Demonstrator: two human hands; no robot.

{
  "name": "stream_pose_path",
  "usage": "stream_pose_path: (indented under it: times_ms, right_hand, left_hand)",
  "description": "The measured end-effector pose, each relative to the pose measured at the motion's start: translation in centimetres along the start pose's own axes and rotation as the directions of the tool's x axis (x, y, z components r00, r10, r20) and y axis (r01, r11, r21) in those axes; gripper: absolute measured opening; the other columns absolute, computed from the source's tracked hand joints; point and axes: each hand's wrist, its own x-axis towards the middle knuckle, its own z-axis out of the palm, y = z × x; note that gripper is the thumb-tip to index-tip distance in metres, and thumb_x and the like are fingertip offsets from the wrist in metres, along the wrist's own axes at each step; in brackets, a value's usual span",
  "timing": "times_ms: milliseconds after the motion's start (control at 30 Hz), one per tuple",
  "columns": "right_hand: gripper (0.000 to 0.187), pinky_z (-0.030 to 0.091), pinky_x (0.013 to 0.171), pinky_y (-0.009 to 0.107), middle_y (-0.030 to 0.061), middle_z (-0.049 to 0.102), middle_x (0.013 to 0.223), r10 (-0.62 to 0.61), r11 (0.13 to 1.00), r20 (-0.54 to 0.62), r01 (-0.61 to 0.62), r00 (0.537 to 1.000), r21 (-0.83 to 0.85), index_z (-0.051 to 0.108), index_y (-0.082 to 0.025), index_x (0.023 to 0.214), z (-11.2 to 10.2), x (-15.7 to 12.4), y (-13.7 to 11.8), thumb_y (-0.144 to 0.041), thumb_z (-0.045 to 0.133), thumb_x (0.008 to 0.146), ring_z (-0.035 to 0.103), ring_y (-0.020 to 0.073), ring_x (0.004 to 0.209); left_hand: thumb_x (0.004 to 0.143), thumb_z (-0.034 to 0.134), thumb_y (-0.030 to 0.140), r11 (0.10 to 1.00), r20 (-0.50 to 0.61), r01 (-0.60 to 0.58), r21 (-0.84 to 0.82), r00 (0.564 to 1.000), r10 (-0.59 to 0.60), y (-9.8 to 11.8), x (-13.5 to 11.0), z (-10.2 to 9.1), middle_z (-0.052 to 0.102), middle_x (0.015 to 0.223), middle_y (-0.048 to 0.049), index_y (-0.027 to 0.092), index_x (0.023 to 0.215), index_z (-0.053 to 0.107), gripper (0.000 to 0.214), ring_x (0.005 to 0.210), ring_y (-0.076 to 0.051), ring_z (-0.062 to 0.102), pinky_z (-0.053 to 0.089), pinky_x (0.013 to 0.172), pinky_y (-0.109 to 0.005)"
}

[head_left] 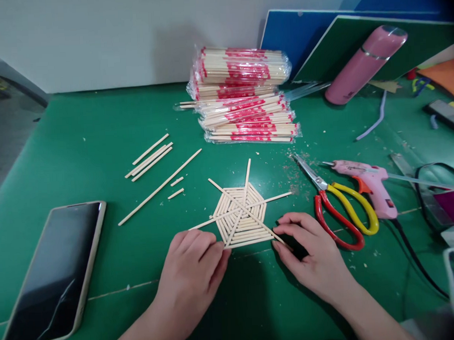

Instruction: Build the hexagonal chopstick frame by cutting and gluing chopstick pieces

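A spiderweb shape made of wooden chopsticks [248,234] lies flat on the green table, its crossed spokes sticking out past rings of short cut pieces. My left hand [195,264] is closed at the web's lower left corner, fingers curled and hiding a spoke's end. At the lower right corner, my right hand [309,254] has thumb and fingertips on either side of another spoke's end, close to the bottom row. Left of the web lie several loose sticks [160,187], among them a long one and two short cut pieces.
Packs of wrapped chopsticks [246,99] are stacked at the back. Scissors [333,200] and a pink glue gun [374,183] with its cord lie right of the web. A phone [54,278] rests at left. A pink flask [365,66] leans against boards at back right.
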Motion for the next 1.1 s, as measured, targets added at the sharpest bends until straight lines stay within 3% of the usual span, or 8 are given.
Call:
stream_pose_path:
  times_ms: [733, 1100]
  right_hand:
    - [0.013, 0.047, 0.076, 0.034, 0.0063, 0.052, 0.093, 0.021, 0.999, 0.011, -0.021, 1.000, 0.025, 0.060, -0.021, 0.083, 0.09, -0.01, 0.03, -0.018, 0.055, 0.072, 0.054, 0.0185, 0.087]
    - [0.012, 0.046, 0.076, 0.033, 0.0061, 0.053, 0.092, 0.021, 1.000, 0.026, -0.021, 0.999, 0.012, 0.061, -0.019, 0.083, 0.12, -0.10, 0.03, -0.019, 0.055, 0.072, 0.054, 0.0179, 0.087]
  left_hand:
    - [0.082, 0.042, 0.021, 1.000, -0.028, -0.005, -0.004, 1.000, 0.005, 0.06, 0.01, 0.01, 0.056, 0.065, -0.0015, 0.018, 0.064, 0.059, 0.024, 0.062, -0.015, 0.049, 0.037, 0.062, -0.031]
    - [0.081, 0.043, 0.020, 0.999, 0.044, 0.037, -0.023, 0.998, -0.036, 0.10, -0.09, 0.12, 0.054, 0.067, -0.0018, 0.018, 0.066, 0.058, 0.021, 0.066, -0.015, 0.046, 0.035, 0.061, -0.031]
